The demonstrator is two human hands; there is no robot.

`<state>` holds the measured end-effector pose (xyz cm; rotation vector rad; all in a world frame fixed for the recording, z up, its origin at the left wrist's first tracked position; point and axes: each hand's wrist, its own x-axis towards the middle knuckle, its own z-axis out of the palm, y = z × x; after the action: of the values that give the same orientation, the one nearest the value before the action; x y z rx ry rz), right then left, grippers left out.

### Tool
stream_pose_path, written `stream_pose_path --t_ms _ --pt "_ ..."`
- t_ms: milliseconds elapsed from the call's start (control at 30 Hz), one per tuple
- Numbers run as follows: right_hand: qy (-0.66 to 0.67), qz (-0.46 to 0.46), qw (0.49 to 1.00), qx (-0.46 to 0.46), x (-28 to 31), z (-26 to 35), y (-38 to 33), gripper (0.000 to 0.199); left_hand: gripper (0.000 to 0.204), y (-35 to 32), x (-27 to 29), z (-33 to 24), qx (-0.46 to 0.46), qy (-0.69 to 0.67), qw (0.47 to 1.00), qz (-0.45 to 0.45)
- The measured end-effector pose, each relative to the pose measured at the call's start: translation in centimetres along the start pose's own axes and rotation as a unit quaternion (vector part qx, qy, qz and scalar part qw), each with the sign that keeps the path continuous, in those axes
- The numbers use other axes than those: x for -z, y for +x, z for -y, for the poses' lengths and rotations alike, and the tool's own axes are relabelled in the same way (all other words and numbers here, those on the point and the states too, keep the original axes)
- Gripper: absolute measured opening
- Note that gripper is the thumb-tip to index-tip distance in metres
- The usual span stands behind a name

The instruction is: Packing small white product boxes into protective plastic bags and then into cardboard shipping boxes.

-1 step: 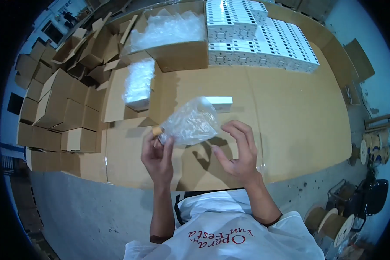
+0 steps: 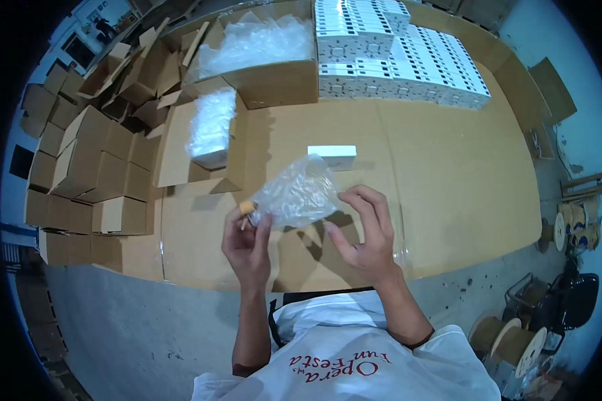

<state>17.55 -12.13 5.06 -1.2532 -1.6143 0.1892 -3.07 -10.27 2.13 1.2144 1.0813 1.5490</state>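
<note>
Brown cardboard boxes (image 2: 90,177) stand stacked at 9 o'clock, taking the clear plastic bag (image 2: 297,194) as clock centre. At approx. 10, an open carton (image 2: 177,160) w/ a bubble-wrapped stack (image 2: 211,127) in it. Left hand (image 2: 247,247), btwn 7 & 8: thumb & fingers pinched on the bag's near-left corner, orange-tan band (image 2: 247,207) at a fingertip. Bag's crumpled, held up over the cardboard-covered table (image 2: 461,180). Single white box (image 2: 333,158) lies btwn 1 & 2, just past it. Right hand (image 2: 369,234) at 4: thumb & fingers spread, grasping nothing; fingertips v. near the bag's edge, can't tell from where I'm standing if touching. Farther off, approx. 1 o'clock, stacked white boxes (image 2: 401,67) in rows.
</note>
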Motion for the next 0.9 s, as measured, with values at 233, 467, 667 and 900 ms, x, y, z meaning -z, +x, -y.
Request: stream_pose_path --t_ms 233,467,667,900 --pt "-0.039 0.034 0.994 -0.092 0.4 -0.2 -7.1 0.03 0.021 -7.5 0.5 2.3 0.013 -0.018 0.999 0.027" --pt "-0.035 0.063 0.985 -0.157 1.8 1.8 -10.0 0.02 0.013 -11.4 1.3 2.7 0.02 -0.019 0.999 0.023" --pt "0.01 0.123 0.97 -0.211 2.7 3.0 -12.1 0.019 0.012 -13.3 2.2 3.0 -0.015 -0.03 0.999 0.003" --pt "0.192 0.031 0.949 -0.249 3.0 3.7 -12.9 0.005 0.02 -14.7 2.5 1.3 0.043 -0.018 0.999 -0.005"
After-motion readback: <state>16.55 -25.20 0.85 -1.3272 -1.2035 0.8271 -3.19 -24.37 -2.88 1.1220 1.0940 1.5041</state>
